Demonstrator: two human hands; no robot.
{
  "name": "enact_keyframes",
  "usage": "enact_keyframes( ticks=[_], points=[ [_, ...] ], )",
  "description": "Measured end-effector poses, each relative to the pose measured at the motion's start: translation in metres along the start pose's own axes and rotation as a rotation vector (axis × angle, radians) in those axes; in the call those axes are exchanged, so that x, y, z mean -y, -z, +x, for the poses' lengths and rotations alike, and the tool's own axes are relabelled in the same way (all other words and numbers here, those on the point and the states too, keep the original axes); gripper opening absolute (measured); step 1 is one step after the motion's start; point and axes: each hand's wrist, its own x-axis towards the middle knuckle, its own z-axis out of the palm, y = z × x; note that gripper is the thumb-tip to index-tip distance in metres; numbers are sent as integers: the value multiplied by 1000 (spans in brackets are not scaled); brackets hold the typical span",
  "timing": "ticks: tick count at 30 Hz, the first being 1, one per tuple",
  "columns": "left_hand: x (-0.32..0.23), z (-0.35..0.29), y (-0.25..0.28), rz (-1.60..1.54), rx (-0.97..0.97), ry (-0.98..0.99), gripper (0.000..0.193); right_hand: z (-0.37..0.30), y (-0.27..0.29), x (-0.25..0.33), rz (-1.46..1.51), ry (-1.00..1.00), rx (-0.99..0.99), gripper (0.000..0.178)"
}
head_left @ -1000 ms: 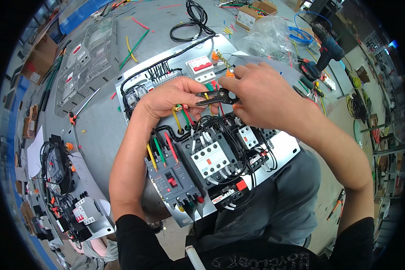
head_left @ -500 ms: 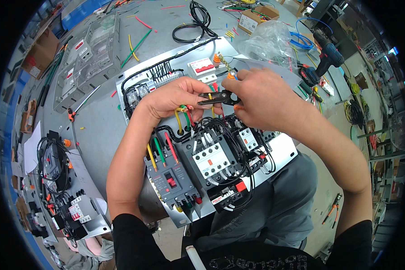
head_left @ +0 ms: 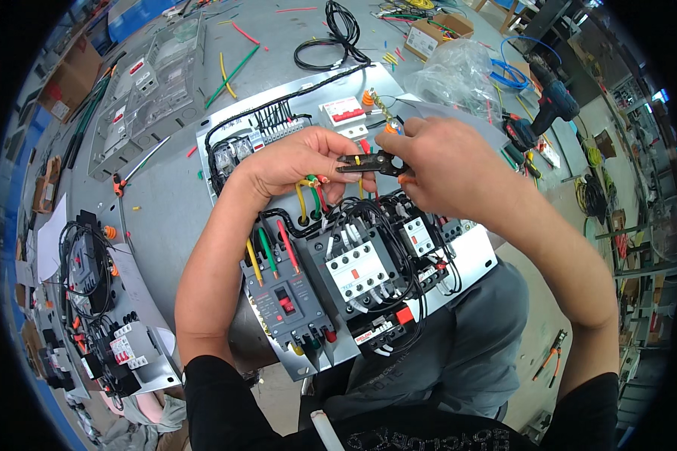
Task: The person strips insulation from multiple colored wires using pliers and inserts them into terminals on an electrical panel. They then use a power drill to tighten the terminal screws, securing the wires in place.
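Worktop point(head_left: 167, 214), grey and broad. Jutting over its near edge, a metal panel point(head_left: 470, 259) fitted with a grey breaker point(head_left: 286, 301) and, to its right, a white-fronted contactor point(head_left: 356, 270). Above the panel, both hands close together: right hand point(head_left: 447, 161) closed round black wire pliers point(head_left: 381, 163) with an orange handle; left hand point(head_left: 308, 156) with thumb and fingers drawn together beside the jaws, exact grip impossible to tell. At the jaws, a yellow wire point(head_left: 357, 160). Just under the left palm, yellow, green and red wire ends point(head_left: 306, 183).
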Motion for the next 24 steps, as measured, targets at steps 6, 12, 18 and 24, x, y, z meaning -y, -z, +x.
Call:
enact_keyframes(
  ticks=[6,12,18,24],
  points=[
    [4,1,4,-53,26,-3,27,0,-2,-1,-27,10,-14,31],
    [5,1,7,-55,55,-13,33,0,0,-2,-31,21,1,29],
    [5,0,6,-84,49,-5,34,1,0,-3,-25,-17,104,44],
    [6,0,4,-44,19,2,33,0,-2,-3,11,1,20,28]
  ],
)
